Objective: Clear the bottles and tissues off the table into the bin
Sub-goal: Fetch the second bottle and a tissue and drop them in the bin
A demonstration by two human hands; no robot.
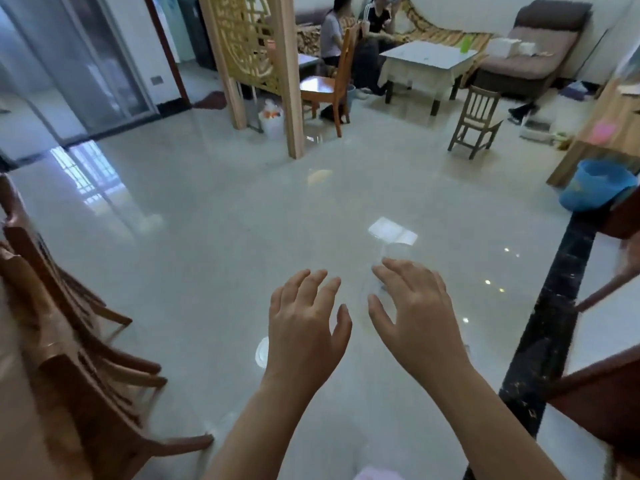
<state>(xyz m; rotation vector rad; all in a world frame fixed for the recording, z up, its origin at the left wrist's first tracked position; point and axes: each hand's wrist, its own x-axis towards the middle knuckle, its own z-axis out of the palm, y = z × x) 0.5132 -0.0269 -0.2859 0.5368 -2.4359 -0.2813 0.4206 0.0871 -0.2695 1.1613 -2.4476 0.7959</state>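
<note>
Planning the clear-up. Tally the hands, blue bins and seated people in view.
Bare hands: 2, left hand and right hand
Round blue plastic bin: 1
Seated people: 2, person in grey and person in black
Total: 5

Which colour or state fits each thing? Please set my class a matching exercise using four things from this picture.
Things:
1. bin
2. cup on the white table
3. left hand
4. small chair

Descriptions:
a. wooden, nobody sitting on it
b. blue
c. open, fingers spread
d. green

Pairs: 1-b, 2-d, 3-c, 4-a
</note>
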